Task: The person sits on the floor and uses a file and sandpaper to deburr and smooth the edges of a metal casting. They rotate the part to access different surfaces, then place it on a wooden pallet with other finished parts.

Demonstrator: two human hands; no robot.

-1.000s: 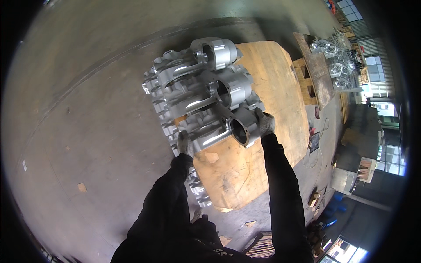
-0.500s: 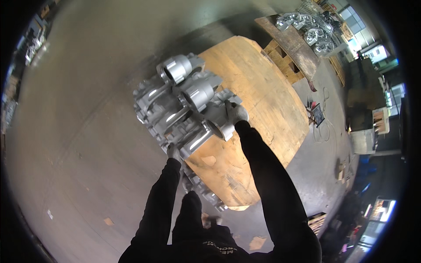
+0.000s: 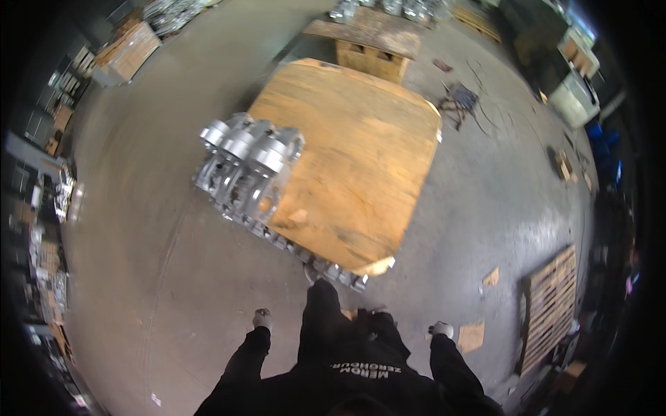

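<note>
My left hand point(image 3: 263, 318), in a pale glove, hangs over the floor left of my leg, its fingers loosely curled and not touching anything visible. On the other side, my right hand point(image 3: 442, 329), also gloved, is held out low with nothing seen in it. Both are apart from the metal work. Three silvery cast-metal housings point(image 3: 241, 144) with round collars lie side by side at the left edge of a wooden board point(image 3: 354, 159). More castings point(image 3: 326, 266) show below the board's near edge, partly hidden by it.
Beyond the board stands a wooden table point(image 3: 368, 31) with metal castings on top. A wooden pallet point(image 3: 551, 305) lies at right, near a cardboard piece point(image 3: 471, 336). A dark stool-like object point(image 3: 461, 99) and cables are at far right. A large box point(image 3: 128, 52) stands far left.
Both hands have left the castings and dropped back beside my body. The housings now sit together at the board's left edge. My view has turned and shifted back.
</note>
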